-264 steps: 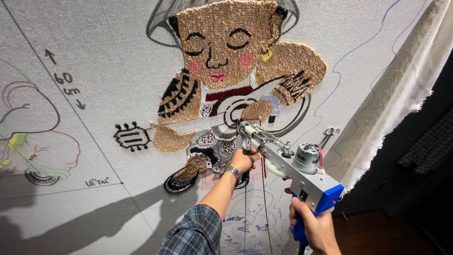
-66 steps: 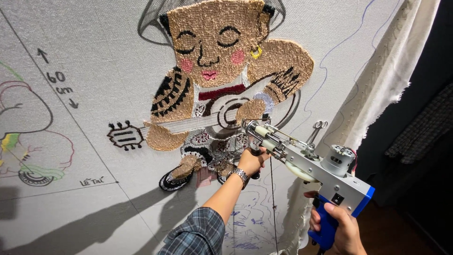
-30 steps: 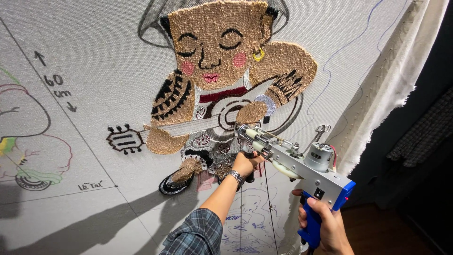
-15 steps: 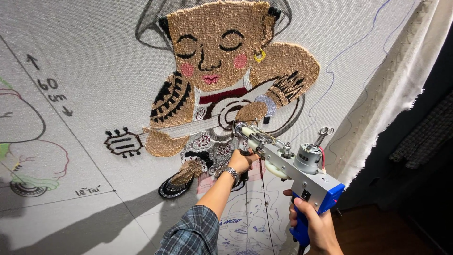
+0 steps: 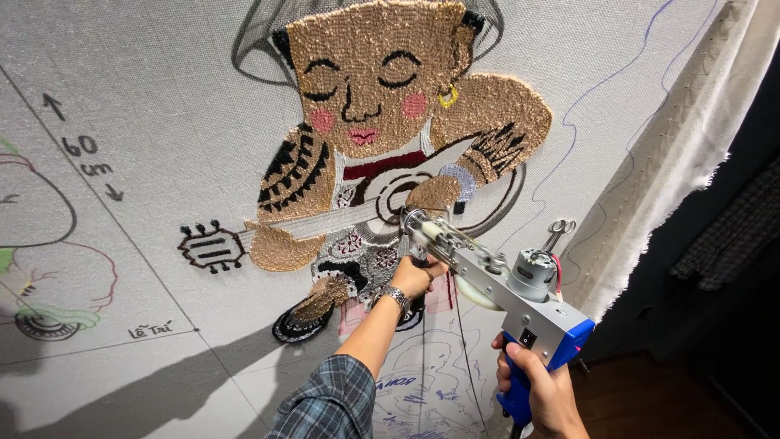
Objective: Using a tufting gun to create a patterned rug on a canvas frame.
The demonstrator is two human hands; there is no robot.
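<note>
Two hands steadied a tufting gun (image 5: 500, 280) against the cloth.
The left hand (image 5: 416, 276), arm stretched forward in a plaid sleeve with a watch at the wrist, gripped under the gun's front end. The right hand (image 5: 540, 390), lower and nearer the body, was wrapped around its blue rear handle.

Looking from head height, slightly upward and forward at a stretched grey cloth (image 5: 162, 106), close enough for both forearms to be filling the lower frame; tilting rightward, catching the cloth's frayed edge (image 5: 650, 244).
</note>
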